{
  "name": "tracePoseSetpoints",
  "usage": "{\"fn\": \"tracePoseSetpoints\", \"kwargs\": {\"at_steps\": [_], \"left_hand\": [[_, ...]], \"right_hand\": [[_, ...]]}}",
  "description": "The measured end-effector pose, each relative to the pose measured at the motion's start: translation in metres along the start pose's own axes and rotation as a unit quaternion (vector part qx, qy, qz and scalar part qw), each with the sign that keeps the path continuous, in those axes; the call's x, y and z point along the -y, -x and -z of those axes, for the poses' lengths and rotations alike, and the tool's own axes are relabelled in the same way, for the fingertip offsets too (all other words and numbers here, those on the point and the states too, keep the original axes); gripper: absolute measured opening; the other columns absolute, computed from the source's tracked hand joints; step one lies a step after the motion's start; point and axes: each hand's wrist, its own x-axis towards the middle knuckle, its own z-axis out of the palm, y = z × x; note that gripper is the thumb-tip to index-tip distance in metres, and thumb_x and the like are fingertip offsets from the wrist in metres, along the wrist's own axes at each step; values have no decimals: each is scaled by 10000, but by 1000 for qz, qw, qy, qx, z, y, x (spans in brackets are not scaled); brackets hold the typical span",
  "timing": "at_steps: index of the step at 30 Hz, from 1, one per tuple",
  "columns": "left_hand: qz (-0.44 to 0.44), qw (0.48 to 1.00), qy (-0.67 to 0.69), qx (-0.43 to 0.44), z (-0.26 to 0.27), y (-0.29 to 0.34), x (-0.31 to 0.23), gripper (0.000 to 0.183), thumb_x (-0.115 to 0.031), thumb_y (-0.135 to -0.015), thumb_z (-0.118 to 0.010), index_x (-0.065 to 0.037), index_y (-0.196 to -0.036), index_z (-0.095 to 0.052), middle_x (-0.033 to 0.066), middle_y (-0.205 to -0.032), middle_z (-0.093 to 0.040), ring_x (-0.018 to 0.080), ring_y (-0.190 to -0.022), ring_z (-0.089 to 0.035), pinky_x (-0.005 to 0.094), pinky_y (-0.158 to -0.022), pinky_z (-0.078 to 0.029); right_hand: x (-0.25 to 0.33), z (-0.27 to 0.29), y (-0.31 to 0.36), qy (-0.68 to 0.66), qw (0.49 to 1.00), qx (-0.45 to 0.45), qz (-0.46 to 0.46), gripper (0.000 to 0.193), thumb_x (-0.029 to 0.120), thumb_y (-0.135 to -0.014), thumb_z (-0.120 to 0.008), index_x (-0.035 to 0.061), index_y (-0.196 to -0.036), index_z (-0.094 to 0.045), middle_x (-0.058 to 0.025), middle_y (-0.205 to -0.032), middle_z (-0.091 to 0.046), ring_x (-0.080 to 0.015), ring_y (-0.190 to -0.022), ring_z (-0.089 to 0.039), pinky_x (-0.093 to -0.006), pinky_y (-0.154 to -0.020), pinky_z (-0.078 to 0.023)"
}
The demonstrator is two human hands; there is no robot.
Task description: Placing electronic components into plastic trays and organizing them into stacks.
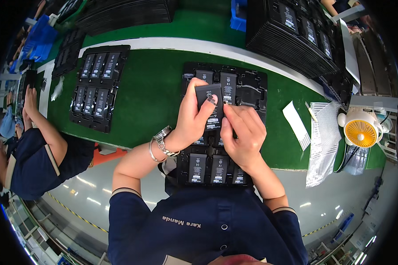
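Observation:
My left hand point(188, 118) holds a flat black battery point(215, 115) with white print, its thumb pressed across the face. My right hand point(245, 132) is closed in a pinch at the battery's right edge; whatever lies between the fingertips is too small to make out. Beneath both hands is a black plastic tray point(263, 81), with more batteries such as this one point(228, 84) in its pockets. A pocket point(250, 95) at its upper right has no battery in it. Closer to my body, several batteries point(197, 168) lie in a row, partly hidden by my right forearm.
Another tray of batteries point(95, 88) lies to the left on the green mat point(152, 88). Tall tray stacks point(292, 48) stand at the far right. Right of me are a white sheet point(296, 123), bubble wrap point(323, 141) and a small fan point(361, 128). A co-worker point(40, 150) sits at left.

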Motion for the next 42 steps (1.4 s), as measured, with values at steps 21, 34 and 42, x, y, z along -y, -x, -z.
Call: {"fn": "tracePoseSetpoints", "kwargs": {"at_steps": [21, 34, 42], "left_hand": [[13, 999, 18, 46, -4, 0, -2, 161, -99, -953, -614, -31, -1014, -481, -8, -784, -558, 22, -701, -481, 215, -597, -425], [80, 970, -135, 186, 2, -2, -7, 246, -140, -921, -652, -42, -1090, -501, 82, -806, -618, 148, -622, -579, 279, -598, -471], [-95, 875, -467, 85, 26, 29, -12, 325, -128, -862, -675, -34, -1155, -569, 134, -1277, -538, 368, -1296, -429, 473, -1072, -366]], "right_hand": [[-4, 1, -6, -365, 862, 6, -351, 186, 151, -1000, -584, -9, -908, -609, -2, -770, -603, -70, -733, -569, -233, -696, -482], [-11, 10, -8, -336, 894, 15, -296, 269, 66, -962, -597, 31, -1227, -562, 23, -744, -535, -57, -728, -505, -222, -704, -442], [-94, 35, -25, -57, 947, -25, -316, 173, 28, -911, -614, 10, -1076, -665, -38, -690, -549, -103, -629, -509, -254, -606, -433]]}}
